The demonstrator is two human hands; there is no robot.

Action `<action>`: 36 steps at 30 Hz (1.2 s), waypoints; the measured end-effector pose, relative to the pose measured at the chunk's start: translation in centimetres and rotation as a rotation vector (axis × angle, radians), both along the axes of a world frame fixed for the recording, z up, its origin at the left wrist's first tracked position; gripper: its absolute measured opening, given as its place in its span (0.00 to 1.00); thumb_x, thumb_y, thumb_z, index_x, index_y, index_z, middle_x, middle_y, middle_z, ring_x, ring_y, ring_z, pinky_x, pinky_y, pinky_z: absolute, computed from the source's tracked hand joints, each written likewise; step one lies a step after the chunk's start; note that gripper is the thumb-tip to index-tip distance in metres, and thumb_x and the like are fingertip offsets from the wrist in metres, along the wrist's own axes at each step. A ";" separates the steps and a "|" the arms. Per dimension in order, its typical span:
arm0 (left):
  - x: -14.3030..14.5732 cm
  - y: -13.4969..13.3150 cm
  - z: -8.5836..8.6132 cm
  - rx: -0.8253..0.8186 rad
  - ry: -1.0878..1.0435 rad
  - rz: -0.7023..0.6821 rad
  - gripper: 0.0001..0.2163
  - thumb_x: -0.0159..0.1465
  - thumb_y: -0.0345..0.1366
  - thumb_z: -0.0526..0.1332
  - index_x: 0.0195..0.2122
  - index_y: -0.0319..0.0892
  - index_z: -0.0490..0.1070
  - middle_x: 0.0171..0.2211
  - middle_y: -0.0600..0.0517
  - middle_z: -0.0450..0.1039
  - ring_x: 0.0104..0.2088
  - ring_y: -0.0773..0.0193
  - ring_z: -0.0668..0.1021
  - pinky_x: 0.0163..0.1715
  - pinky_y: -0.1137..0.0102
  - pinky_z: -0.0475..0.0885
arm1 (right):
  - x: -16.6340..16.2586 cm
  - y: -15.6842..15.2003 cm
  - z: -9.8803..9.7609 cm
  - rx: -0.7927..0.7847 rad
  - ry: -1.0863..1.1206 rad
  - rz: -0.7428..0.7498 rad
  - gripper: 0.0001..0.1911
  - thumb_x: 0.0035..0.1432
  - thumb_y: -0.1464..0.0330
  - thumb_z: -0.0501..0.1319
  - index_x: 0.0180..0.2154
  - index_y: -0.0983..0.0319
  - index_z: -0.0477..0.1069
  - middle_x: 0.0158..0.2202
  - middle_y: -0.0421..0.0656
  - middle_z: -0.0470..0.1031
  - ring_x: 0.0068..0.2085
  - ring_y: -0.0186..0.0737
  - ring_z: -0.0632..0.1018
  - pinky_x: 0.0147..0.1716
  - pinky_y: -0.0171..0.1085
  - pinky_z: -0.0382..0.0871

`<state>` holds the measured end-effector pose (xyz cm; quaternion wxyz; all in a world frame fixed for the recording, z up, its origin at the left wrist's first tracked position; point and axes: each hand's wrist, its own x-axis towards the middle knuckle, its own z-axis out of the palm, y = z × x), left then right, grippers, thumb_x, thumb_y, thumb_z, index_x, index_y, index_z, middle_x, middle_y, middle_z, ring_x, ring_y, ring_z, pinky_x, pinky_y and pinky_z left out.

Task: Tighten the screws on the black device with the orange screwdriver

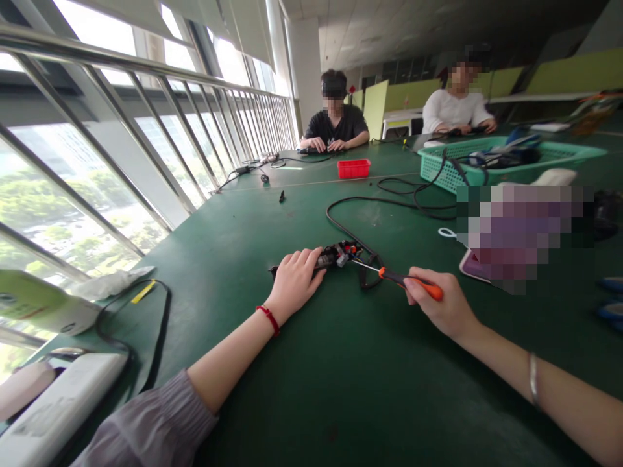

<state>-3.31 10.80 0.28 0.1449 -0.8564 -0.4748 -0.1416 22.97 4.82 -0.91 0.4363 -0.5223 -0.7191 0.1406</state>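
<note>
My left hand (294, 280) lies over the left end of a small black electrical part (335, 254) on the green table (311, 363), fingers curled down on it and pinning it. My right hand (438, 305) is wrapped round the orange-and-black handle of a screwdriver (403, 279). The screwdriver's thin shaft points left, and its tip meets the part where small red and grey pieces show. A black cable (350, 230) runs from the part in a loop toward the back right.
A green mesh basket (574, 155) with cables stands at the back right, a small red tray (354, 168) at the middle back. Two seated people work at the far end. A white power strip (58, 402) and black cord lie near left; a railing and windows line the left side.
</note>
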 end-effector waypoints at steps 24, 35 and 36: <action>-1.9 -4.7 1.7 0.068 0.059 0.190 0.15 0.67 0.39 0.49 0.52 0.39 0.61 0.42 0.45 0.71 0.41 0.56 0.74 0.39 0.64 0.66 | -0.6 -2.9 1.9 -0.045 -0.402 0.176 0.12 0.58 0.60 0.53 0.27 0.60 0.65 0.23 0.39 0.68 0.26 0.36 0.68 0.27 0.35 0.58; -12.2 -5.2 3.4 0.102 -0.159 0.725 0.15 0.64 0.39 0.49 0.49 0.39 0.64 0.44 0.39 0.71 0.44 0.46 0.73 0.38 0.58 0.67 | -1.0 -2.6 1.9 -0.108 -0.522 0.254 0.10 0.55 0.61 0.57 0.36 0.59 0.69 0.32 0.43 0.75 0.34 0.42 0.71 0.33 0.40 0.63; -13.0 -5.2 3.5 0.108 -0.179 0.768 0.15 0.64 0.39 0.50 0.49 0.38 0.64 0.44 0.38 0.71 0.45 0.46 0.73 0.39 0.57 0.67 | -1.1 -2.5 1.9 -0.115 -0.526 0.253 0.10 0.55 0.61 0.57 0.36 0.59 0.69 0.32 0.43 0.75 0.34 0.42 0.71 0.34 0.40 0.64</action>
